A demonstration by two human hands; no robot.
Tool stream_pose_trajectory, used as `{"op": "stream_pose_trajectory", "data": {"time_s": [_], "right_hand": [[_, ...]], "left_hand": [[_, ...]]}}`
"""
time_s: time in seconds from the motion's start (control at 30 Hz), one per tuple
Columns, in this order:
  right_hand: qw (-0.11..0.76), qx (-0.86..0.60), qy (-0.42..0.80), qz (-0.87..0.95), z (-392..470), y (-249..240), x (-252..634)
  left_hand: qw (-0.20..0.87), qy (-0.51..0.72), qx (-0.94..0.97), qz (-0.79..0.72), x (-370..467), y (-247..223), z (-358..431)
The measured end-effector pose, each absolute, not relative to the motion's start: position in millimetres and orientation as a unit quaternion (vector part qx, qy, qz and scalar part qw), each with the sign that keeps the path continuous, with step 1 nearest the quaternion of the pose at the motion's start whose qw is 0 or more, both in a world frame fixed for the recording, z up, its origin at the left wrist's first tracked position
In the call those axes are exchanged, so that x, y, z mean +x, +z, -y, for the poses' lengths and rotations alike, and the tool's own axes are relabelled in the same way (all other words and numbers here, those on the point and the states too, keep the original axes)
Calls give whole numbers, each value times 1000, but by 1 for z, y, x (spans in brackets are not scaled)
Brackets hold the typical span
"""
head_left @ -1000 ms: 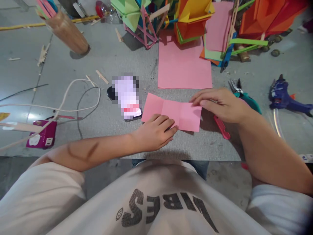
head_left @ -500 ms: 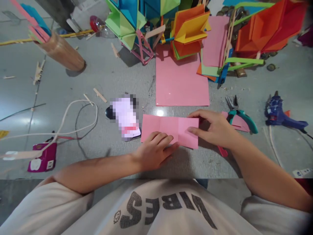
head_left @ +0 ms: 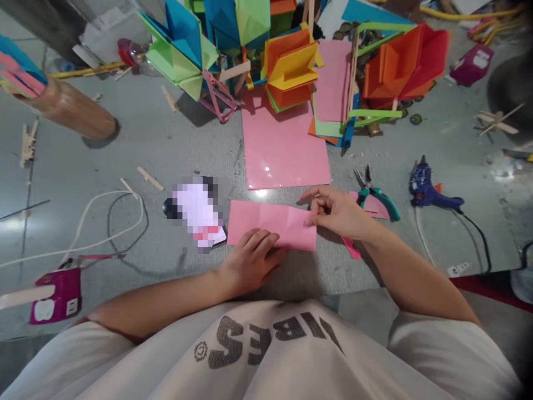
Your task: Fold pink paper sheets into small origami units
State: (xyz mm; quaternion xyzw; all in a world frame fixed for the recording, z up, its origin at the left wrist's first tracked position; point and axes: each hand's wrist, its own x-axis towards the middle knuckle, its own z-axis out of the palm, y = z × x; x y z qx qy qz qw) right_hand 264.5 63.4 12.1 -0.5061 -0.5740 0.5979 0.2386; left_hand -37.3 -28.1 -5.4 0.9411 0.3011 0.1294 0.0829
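A strip of pink paper (head_left: pixel 245 214) with faint upright creases lies in front of me on the table. My left hand (head_left: pixel 253 258) rests on its lower edge, fingers laid flat and pressing it down. At the strip's right end, my right hand (head_left: pixel 333 211) pinches the edge between thumb and fingers. Just left of the strip is a phone (head_left: pixel 194 208) with its screen lit and blurred. Beyond it lies a larger pink sheet (head_left: pixel 285 150). Pliers (head_left: pixel 372 197) with teal handles sit to the right of my right hand, over pink scraps.
Folded colored paper pieces, orange and yellow (head_left: pixel 291 66) among them, stand at the back. A blue glue gun (head_left: pixel 428 186) lies at right, a wooden cup (head_left: pixel 79 111) at far left. Near the left front is a purple box (head_left: pixel 60 294) with a white cable (head_left: pixel 79 239).
The view has swung to the right, so everything sits further left. My right hand's fingers have curled more at the strip's right end; my left hand keeps its place on the paper.
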Motion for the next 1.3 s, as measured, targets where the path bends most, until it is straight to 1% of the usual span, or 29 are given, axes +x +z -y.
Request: {"op": "stream_pose_trajectory", "data": {"time_s": [0.1, 0.2, 0.33, 0.43, 0.63, 0.7, 0.8, 0.9, 0.97, 1.0, 1.1, 1.17, 1.23, 1.3], "right_hand": [[249, -489, 597, 585, -62, 14, 261], [256, -469, 562, 631, -61, 14, 259], [248, -464, 463, 713, -60, 14, 257], [219, -468, 379, 767, -60, 15, 256], [200, -418, 305, 832, -59, 14, 255], [208, -406, 276, 846, -58, 13, 255], [250, -385, 253, 852, -56, 15, 255], [279, -367, 300, 835, -53, 19, 254], [273, -361, 339, 825, -50, 21, 251], [269, -365, 338, 825, -49, 21, 250], [242, -422, 252, 836, -45, 17, 240], [201, -460, 197, 842, -44, 13, 230], [162, -476, 179, 845, -43, 9, 220], [150, -477, 177, 848, -43, 6, 211]], "left_hand": [[81, 127, 941, -304, -39, -12, 28], [69, 121, 945, -295, -41, -16, 28], [61, 111, 949, -290, -41, -17, 29], [57, 98, 951, -287, -41, -15, 29], [44, 95, 952, -287, -41, -14, 29], [41, 98, 952, -285, -41, -14, 29], [47, 99, 953, -282, -41, -14, 29], [55, 92, 953, -284, -41, -14, 29], [56, 89, 952, -288, -40, -15, 29], [55, 88, 952, -289, -40, -15, 29], [52, 88, 952, -287, -39, -15, 29], [47, 91, 954, -281, -38, -14, 30], [42, 93, 956, -275, -37, -12, 31], [36, 92, 956, -276, -35, -10, 33]]}}
